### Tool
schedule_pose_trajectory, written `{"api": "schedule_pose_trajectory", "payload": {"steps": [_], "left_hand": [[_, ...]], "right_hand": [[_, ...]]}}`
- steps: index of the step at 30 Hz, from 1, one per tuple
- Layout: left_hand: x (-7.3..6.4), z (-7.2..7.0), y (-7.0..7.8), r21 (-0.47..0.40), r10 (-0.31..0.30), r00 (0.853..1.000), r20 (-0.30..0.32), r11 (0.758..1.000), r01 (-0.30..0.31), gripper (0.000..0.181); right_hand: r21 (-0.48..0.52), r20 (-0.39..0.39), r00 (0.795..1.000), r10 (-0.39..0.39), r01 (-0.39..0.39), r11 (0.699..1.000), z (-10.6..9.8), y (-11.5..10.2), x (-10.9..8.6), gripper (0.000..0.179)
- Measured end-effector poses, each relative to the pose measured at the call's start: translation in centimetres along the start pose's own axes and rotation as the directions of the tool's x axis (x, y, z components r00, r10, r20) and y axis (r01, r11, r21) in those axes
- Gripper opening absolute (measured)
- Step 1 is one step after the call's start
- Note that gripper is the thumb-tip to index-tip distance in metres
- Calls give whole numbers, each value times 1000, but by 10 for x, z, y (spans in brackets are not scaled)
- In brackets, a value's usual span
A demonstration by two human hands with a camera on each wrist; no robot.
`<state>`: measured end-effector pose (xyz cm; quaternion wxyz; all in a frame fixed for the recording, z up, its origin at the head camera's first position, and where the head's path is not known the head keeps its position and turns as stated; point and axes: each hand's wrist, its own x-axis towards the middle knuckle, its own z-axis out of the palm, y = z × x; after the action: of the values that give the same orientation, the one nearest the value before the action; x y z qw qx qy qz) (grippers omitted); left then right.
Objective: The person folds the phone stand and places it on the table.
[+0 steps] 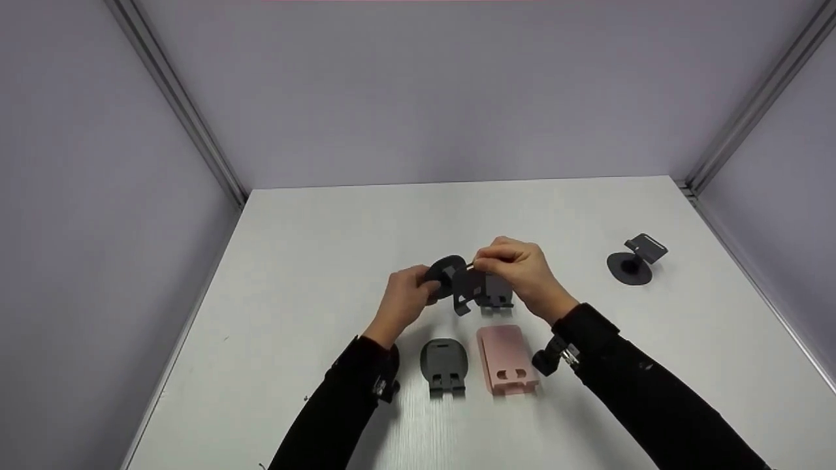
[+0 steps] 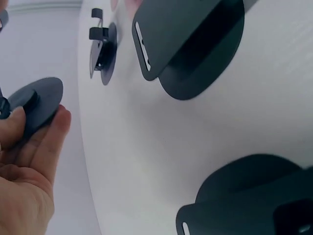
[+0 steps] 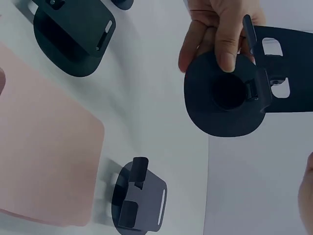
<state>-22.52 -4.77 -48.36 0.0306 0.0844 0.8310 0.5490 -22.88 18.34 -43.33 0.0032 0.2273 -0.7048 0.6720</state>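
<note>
Above the table, both hands hold one dark phone stand. My left hand grips its round base, the thumb lying on the upper face in the right wrist view. My right hand pinches the far edge of its slotted plate between thumb and fingertips. The plate is tilted out from the base, with two lips and two cut-outs showing. In the left wrist view, my left hand holds the base by its rim; the plate is mostly out of frame there. Only a sliver of my right hand shows in the right wrist view.
A folded pink stand and a folded dark grey stand lie nearer the person. Another dark stand sits just behind the held one. Far right stands an unfolded dark stand. Walls border the white table.
</note>
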Motion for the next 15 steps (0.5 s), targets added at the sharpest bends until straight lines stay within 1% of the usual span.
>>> {"api": "schedule_pose_trajectory", "payload": {"steps": [2,4,6,10,12,15], "left_hand": [[0,-1,1,5,30,999,-32,1000,-30,9],[1,-4,0,56,79,994,-70,996,-75,7],[0,-7,-1,114,132,985,-112,986,-119,6],[0,-13,-4,225,231,956,-183,956,-188,5],[1,-16,-5,259,272,940,-206,941,-215,5],[2,-19,-7,293,333,914,-233,920,-260,6]], "right_hand": [[-6,5,1000,24,-24,1000,-1,1,0,18],[-13,16,998,63,-63,998,-2,2,0,20],[-23,34,993,115,-114,993,-3,3,-1,22],[-68,81,976,201,-196,978,-6,6,-3,22],[-99,99,971,218,-208,973,-8,8,-4,21],[-128,125,968,218,-202,971,-10,10,-4,21]]}}
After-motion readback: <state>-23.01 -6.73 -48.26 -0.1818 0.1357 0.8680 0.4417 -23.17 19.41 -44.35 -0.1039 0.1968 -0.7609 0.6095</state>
